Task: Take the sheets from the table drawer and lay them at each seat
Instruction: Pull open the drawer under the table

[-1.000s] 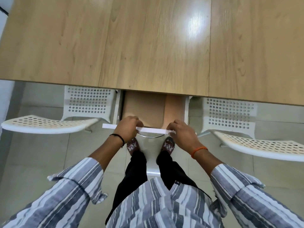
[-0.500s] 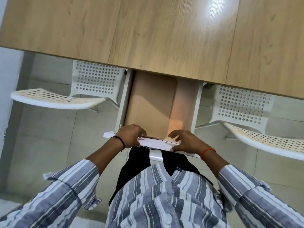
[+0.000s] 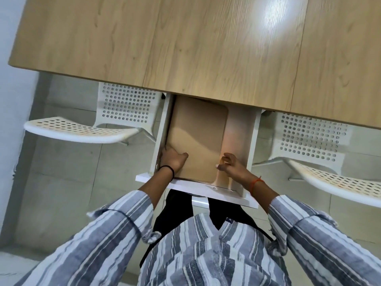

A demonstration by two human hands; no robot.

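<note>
Drawer (image 3: 252, 133) pulled out at six o'clock of the table (image 3: 185, 48); left hand (image 3: 172, 158) flat on the tan sheets (image 3: 198, 137), fingers together, right hand (image 3: 233, 165) hovering, fingers curled apart.

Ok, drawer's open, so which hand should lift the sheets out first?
Left. The left hand already rests on the tan sheets at their near-left corner; the right hand hovers open beside their right edge, fingers curled.

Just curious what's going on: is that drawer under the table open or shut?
Open. The white drawer is pulled out from under the table, with tan sheets lying flat inside.
</note>
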